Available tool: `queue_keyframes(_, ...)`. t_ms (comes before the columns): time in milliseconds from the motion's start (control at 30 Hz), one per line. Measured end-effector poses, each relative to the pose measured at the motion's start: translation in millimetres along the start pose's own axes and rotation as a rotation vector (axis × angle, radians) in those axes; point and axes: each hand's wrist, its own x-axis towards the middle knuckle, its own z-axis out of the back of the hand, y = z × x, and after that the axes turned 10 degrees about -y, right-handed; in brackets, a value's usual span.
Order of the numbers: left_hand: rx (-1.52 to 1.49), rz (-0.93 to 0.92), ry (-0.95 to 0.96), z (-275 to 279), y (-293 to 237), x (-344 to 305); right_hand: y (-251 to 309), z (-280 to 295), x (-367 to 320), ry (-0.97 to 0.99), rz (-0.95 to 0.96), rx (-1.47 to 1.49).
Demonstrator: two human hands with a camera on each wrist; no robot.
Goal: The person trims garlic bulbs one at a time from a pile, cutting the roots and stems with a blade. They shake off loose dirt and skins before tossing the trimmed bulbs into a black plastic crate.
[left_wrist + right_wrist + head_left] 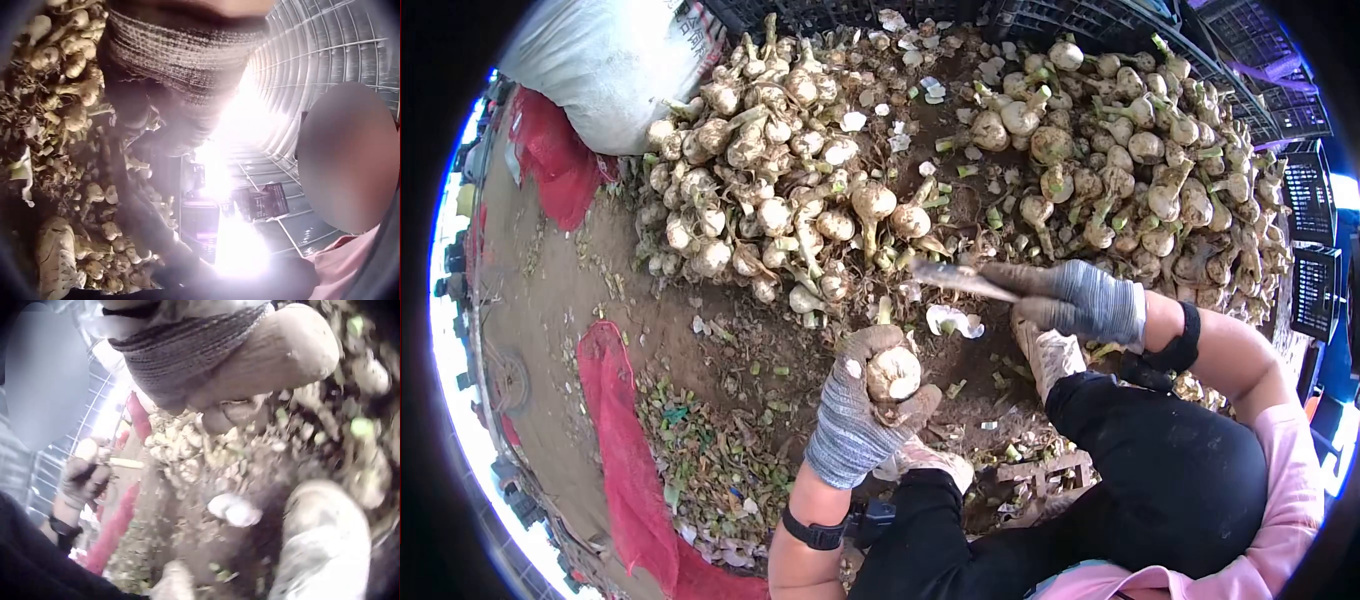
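In the head view my gloved left hand cups a whitish garlic bulb, its short stem pointing away from me. The right wrist view shows the same bulb from the side, its pale stem sticking out past the fingers. My right hand, also gloved, grips a knife whose dirt-smeared blade points left, above the bulb and apart from it. The glove hides most of the handle. Beyond the knife lies a heap of garlic bulbs with stems on.
A second heap of garlic lies at the right, before black crates. A white sack stands at far left, red netting below it. Peeled skin and stem trimmings litter the ground. My shoes stand close.
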Motion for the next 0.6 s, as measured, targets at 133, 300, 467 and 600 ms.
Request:
queue_keyframes(133, 0.150, -0.386, 0.111, 6, -1, 18, 25, -7, 4, 0.084, 0.102, 0.157)
queue_keyframes(300, 0.126, -0.542, -0.043, -6, -23, 20, 61, -5, 5, 0.181, -0.024, 0.308)
queue_keyframes(467, -0.410, 0.049, -0.347, 30, 16, -1, -35, 5, -3, 0.106, -0.490, -0.088)
queue_keyframes(600, -0.559, 0.278, -0.388, 25, 25, 22, -41, -11, -11, 0.048, -0.623, 0.194)
